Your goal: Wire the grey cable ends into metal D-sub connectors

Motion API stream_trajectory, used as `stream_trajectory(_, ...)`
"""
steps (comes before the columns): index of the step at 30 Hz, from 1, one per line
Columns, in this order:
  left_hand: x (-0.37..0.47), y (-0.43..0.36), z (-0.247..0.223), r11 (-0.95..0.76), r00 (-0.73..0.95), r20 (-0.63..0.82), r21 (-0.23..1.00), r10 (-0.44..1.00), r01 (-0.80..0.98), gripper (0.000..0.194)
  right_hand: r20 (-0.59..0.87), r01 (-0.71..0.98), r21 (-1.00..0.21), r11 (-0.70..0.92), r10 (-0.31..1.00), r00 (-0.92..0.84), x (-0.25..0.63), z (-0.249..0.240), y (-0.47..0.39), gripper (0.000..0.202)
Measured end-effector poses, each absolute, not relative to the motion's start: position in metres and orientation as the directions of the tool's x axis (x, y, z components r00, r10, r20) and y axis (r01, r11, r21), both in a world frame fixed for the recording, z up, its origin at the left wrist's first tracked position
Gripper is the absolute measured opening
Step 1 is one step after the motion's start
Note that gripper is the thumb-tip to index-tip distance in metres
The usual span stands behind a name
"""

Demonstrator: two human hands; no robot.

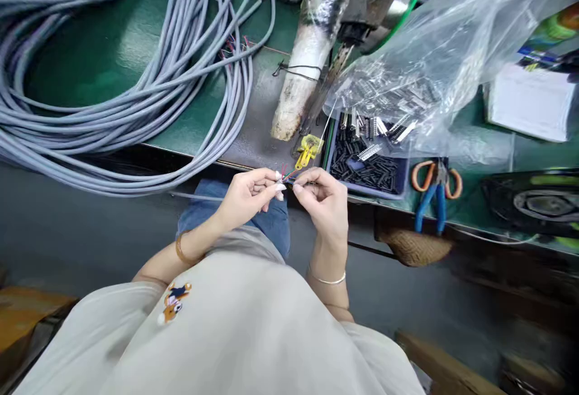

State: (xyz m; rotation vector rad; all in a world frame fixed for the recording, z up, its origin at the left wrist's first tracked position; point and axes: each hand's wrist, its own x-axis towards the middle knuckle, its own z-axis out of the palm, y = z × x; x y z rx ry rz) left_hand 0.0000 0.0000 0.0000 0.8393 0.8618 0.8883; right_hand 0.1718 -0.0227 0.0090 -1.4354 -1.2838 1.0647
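My left hand (250,196) is closed in a pinch on the end of a grey cable, whose thin coloured wires (286,174) fan out between my two hands. Fingertips of my right hand (322,199) are pinched together on those wires from the other side. Both hands are held just off the table's front edge, above my lap. A yellow clip-like piece (307,151) lies on the table just beyond my fingertips. The grey cable (196,196) runs leftward from my left hand.
Coiled grey cables (181,75) cover the green table's left side. A white-wrapped tool (301,75) points toward me. On the right are a blue tray (404,173) of black and metal parts, a plastic bag (456,51), pliers (438,193), scissors-like orange handles, and a white pad (529,102).
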Motion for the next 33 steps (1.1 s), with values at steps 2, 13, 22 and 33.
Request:
stream_trajectory(2,0.001,0.000,0.000,0.381,0.370,-0.263,0.876,0.891,-0.296,0.037,-0.033,0.216,-0.975,-0.059,0.992,0.122,0.171,0.010,-0.022,0.009)
stream_trajectory(13,0.003,-0.001,-0.003,0.341,0.369,-0.228,0.898,0.901,-0.279,0.038,-0.067,0.173,-0.981,-0.092,0.987,0.143,0.169,0.006,-0.020,0.023)
stream_trajectory(22,0.006,-0.004,-0.006,0.247,0.297,-0.164,0.931,0.941,-0.268,0.033,0.047,0.282,-0.959,0.010,0.991,0.127,0.164,0.014,-0.023,0.009)
stream_trajectory(33,0.008,-0.007,-0.021,-0.146,0.183,0.147,0.989,0.972,-0.016,0.011,0.208,0.490,-0.866,0.102,0.964,0.166,0.159,0.017,-0.031,0.007)
